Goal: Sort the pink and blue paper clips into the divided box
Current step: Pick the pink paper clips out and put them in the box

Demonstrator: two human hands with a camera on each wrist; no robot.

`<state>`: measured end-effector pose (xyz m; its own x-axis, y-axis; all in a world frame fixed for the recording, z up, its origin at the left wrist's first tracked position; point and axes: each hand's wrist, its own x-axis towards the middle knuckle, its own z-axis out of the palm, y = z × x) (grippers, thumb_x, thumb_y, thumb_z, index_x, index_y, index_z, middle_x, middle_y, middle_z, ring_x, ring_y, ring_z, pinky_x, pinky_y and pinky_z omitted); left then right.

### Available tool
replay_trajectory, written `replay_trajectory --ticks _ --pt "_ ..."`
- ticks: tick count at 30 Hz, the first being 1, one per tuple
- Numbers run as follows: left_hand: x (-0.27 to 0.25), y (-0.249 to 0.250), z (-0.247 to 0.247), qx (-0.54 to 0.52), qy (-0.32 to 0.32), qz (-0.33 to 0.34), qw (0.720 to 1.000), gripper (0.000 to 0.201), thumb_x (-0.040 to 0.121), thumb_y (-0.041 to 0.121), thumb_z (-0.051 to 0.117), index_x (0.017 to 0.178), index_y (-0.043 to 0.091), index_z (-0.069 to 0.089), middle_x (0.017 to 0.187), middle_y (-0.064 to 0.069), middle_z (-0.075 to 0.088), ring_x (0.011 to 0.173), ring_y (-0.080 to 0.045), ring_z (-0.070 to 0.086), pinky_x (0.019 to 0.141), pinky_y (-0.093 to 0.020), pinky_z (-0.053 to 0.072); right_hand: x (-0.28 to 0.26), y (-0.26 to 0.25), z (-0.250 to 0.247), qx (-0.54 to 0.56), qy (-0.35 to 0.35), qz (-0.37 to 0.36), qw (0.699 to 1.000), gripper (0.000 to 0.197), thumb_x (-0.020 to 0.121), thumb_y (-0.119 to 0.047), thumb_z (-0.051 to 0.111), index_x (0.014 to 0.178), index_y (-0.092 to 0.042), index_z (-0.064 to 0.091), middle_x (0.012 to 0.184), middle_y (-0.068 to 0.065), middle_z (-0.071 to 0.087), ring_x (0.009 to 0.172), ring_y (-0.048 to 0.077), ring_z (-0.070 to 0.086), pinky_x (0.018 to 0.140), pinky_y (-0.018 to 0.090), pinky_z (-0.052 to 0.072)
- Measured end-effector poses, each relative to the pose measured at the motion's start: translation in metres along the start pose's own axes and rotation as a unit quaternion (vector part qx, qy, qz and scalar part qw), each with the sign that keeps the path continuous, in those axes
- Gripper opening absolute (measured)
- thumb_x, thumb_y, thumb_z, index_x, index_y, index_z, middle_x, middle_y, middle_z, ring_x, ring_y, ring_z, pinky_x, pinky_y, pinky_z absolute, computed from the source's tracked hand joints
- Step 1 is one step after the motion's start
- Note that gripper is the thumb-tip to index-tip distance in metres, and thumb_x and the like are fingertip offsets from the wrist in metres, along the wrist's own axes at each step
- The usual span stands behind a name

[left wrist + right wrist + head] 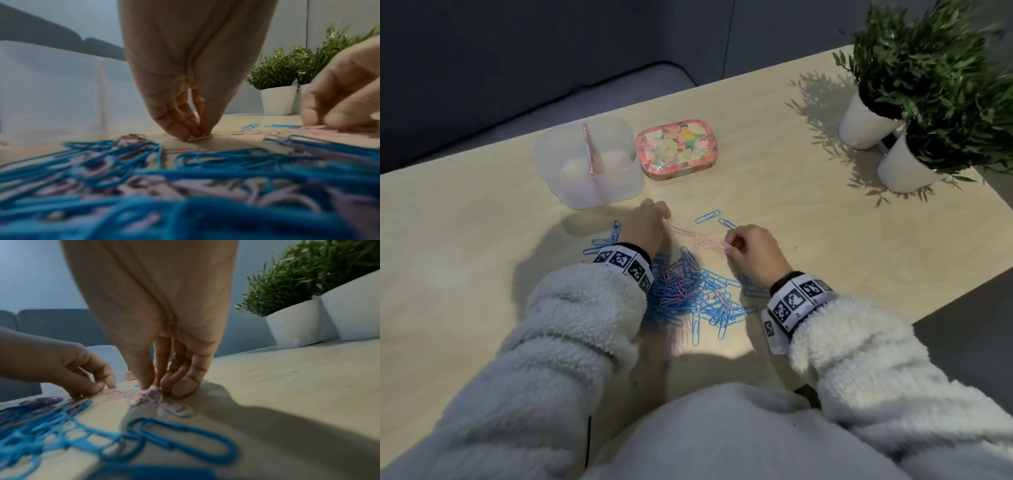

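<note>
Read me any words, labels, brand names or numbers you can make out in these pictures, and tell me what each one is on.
No readable text in any view.
Left wristband: black-and-white square code markers only, no letters or numbers.
Right wristband: the same kind of markers, no words.
Floral tin: flower pattern; a small mark on its front edge is too blurred to read.
Divided box and white plant pots: no label visible.

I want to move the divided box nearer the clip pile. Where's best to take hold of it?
Probably the divided box by its open rim, from above, grip on the near wall: walls stand upright, the top is open, and the floral tin crowds its right side.
</note>
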<state>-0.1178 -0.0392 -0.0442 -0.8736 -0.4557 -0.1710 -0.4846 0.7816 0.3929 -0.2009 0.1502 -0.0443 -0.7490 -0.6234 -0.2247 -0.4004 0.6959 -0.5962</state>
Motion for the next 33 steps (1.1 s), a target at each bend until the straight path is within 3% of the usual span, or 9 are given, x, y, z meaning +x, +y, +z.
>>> replay_trajectory --ticks 5,9,13,16,22,25,28,30,33 --pt "0.000 0.017 0.007 -0.048 -0.035 0.093 0.994 0.025 0.087 -0.008 0.044 0.100 -0.001 0.064 0.100 -0.024 0.060 0.093 -0.037 0.058 0.082 -0.039 0.042 0.020 -0.006 -0.009 0.000 0.032 0.009 0.999 0.024 0.086 -0.005 0.048 0.097 -0.008 0.068 0.108 0.015 0.066 0.103 0.032 0.059 0.088 0.033 0.045" --pt "-0.003 0.020 0.008 -0.071 -0.033 0.097 0.992 0.024 0.084 0.012 0.062 0.104 -0.001 0.063 0.101 -0.022 0.061 0.094 -0.034 0.057 0.084 -0.036 0.042 0.025 0.002 -0.021 -0.025 0.016 0.006 1.000 0.029 0.089 -0.004 0.044 0.107 -0.005 0.066 0.112 0.019 0.059 0.108 0.034 0.055 0.088 0.032 0.040" --pt "-0.003 0.019 0.007 -0.034 -0.081 0.114 0.990 0.046 0.074 0.025 0.075 0.112 0.003 0.061 0.109 -0.020 0.058 0.101 -0.034 0.054 0.092 -0.037 0.041 0.000 0.016 -0.025 -0.013 0.048 0.063 0.997 0.022 0.082 -0.008 0.054 0.100 -0.006 0.067 0.105 0.019 0.064 0.101 0.034 0.059 0.086 0.035 0.045" --pt "-0.001 0.026 0.004 -0.029 -0.116 0.109 0.987 0.042 0.078 0.020 0.071 0.115 0.005 0.058 0.113 -0.016 0.056 0.104 -0.030 0.053 0.092 -0.034 0.040 -0.022 0.019 -0.013 0.011 0.018 0.112 0.993 0.037 0.071 -0.011 0.070 0.107 -0.006 0.062 0.099 0.012 0.062 0.093 0.026 0.058 0.084 0.034 0.046" --pt "-0.002 0.048 0.008 -0.024 -0.156 0.131 0.979 0.029 0.084 0.013 0.059 0.113 0.007 0.058 0.114 -0.014 0.056 0.105 -0.027 0.054 0.089 -0.030 0.037 -0.009 0.004 0.003 0.028 0.037 0.042 0.998 0.033 0.077 -0.013 0.071 0.108 -0.008 0.062 0.106 0.014 0.063 0.101 0.029 0.057 0.085 0.028 0.039" --pt "-0.002 0.043 0.005 -0.022 -0.137 0.135 0.981 0.044 0.078 0.023 0.069 0.118 0.008 0.056 0.117 -0.012 0.054 0.105 -0.026 0.054 0.088 -0.028 0.037 -0.006 0.003 -0.009 0.010 0.029 0.080 0.996 0.052 0.069 -0.029 0.079 0.111 -0.006 0.058 0.110 0.015 0.056 0.103 0.028 0.054 0.086 0.030 0.039" --pt "-0.001 0.046 0.009 0.009 -0.160 0.141 0.977 0.065 0.068 0.033 0.077 0.124 0.011 0.052 0.120 -0.010 0.051 0.111 -0.026 0.050 0.096 -0.033 0.040 -0.007 -0.002 -0.012 -0.040 -0.013 0.092 0.995 0.066 0.057 -0.039 0.085 0.106 -0.005 0.056 0.107 0.010 0.046 0.101 0.029 0.052 0.083 0.030 0.039" --pt "0.001 0.053 0.013 0.027 -0.180 0.152 0.972 0.068 0.067 0.035 0.078 0.125 0.011 0.051 0.120 -0.011 0.049 0.112 -0.026 0.048 0.097 -0.036 0.041 -0.006 -0.007 -0.008 -0.047 -0.029 0.069 0.996 0.061 0.053 -0.038 0.086 0.097 -0.006 0.059 0.098 0.006 0.040 0.098 0.029 0.051 0.082 0.029 0.039" --pt "0.007 0.059 0.012 0.033 -0.183 0.163 0.969 0.052 0.076 0.027 0.071 0.123 0.011 0.053 0.120 -0.013 0.051 0.111 -0.026 0.051 0.091 -0.030 0.036 -0.002 -0.010 -0.005 -0.047 -0.028 0.053 0.997 0.046 0.060 -0.026 0.084 0.094 -0.005 0.063 0.097 0.006 0.041 0.097 0.029 0.053 0.080 0.028 0.039"
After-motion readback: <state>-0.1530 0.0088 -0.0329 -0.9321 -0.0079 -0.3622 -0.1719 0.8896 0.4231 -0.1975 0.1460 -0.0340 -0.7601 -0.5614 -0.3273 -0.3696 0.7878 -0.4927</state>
